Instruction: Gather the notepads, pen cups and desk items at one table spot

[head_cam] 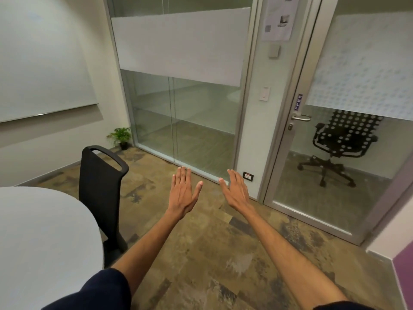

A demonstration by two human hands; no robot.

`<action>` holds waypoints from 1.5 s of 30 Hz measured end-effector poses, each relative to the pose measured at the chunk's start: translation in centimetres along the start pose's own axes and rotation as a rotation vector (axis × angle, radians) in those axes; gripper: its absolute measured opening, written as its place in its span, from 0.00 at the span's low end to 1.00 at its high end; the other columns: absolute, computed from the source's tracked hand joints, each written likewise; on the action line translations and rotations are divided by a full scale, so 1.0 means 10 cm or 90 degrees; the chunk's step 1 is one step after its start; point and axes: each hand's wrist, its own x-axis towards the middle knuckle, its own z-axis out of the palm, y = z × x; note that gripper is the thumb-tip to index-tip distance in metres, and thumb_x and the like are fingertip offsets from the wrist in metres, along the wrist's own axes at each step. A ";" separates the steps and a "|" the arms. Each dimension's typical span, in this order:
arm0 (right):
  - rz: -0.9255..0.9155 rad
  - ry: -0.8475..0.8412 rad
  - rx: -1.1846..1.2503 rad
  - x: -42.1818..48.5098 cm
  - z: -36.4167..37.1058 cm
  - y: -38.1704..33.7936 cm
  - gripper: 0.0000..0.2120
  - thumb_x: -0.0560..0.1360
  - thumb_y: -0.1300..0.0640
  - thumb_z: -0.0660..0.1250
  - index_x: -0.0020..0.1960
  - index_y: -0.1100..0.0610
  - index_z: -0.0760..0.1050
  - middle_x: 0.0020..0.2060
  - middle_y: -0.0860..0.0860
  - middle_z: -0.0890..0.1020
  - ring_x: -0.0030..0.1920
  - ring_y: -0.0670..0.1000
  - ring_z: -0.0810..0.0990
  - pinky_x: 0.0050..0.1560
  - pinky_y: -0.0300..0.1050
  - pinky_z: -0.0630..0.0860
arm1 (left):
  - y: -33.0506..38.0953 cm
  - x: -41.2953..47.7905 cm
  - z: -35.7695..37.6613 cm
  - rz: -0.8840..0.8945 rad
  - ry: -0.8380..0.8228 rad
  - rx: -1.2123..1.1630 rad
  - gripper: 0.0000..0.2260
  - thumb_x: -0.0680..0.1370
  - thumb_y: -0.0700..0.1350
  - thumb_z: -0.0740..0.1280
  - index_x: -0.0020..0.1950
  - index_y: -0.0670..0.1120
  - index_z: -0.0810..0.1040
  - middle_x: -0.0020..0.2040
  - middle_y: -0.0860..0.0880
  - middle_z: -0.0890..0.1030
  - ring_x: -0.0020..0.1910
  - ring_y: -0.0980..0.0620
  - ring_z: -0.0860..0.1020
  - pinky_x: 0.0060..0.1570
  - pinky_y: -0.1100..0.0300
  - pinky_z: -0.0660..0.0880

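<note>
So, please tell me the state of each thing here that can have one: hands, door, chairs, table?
left hand: open, flat, holding nothing
right hand: open, flat, holding nothing
glass door: closed
black chair: upright, beside the table
mesh office chair: upright, behind the door
round table: visible part bare

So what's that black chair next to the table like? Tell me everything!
The black chair is seen from behind. Its tall, narrow back looks like dark fabric or plastic, with a curved handle opening at the top. It stands upright on the patterned floor, tucked close against the edge of the round white table, which hides its seat. Only part of its dark base shows. Nobody is touching it; both hands are held out in the air to its right.
</note>
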 end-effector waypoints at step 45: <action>-0.295 -0.179 0.068 8.09 4.35 -1.23 0.31 0.80 0.40 0.52 0.77 0.56 0.57 0.75 0.54 0.61 0.75 0.53 0.58 0.73 0.52 0.62 | -4.40 6.60 1.52 -0.310 0.059 0.085 0.37 0.79 0.67 0.41 0.79 0.43 0.47 0.79 0.42 0.51 0.78 0.46 0.41 0.76 0.46 0.43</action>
